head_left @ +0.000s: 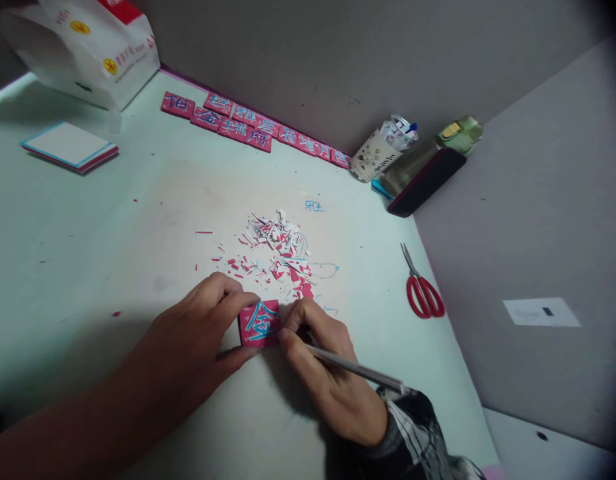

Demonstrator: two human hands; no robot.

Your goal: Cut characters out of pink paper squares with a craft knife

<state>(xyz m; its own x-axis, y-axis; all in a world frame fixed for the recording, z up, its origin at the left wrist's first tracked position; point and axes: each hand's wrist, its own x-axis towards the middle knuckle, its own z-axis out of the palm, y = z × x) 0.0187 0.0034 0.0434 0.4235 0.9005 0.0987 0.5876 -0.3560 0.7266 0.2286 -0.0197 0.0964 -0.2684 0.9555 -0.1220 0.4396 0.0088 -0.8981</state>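
My left hand (208, 327) grips a small red tile (273, 308) by its left side, thumb below and fingers above. The tile bears a blue-outlined Chinese character and is held a little tilted at the table's near middle. In my right hand (333, 373) is a slim, metallic, pen-like tool (358, 368), pinched between thumb and fingers. Its tip is hidden by the fingers at the tile's right edge, so I cannot tell whether it is a pen or a knife. Just beyond both hands lies a pile of red and white scraps (283, 243).
Several red character tiles (233, 127) line the back edge. A stack of white and red cards (68, 145) and a paper bag (103, 60) are at left. Red-handled scissors (423, 293), a cup of pens (378, 153) and a dark phone-like slab (428, 183) stand right.
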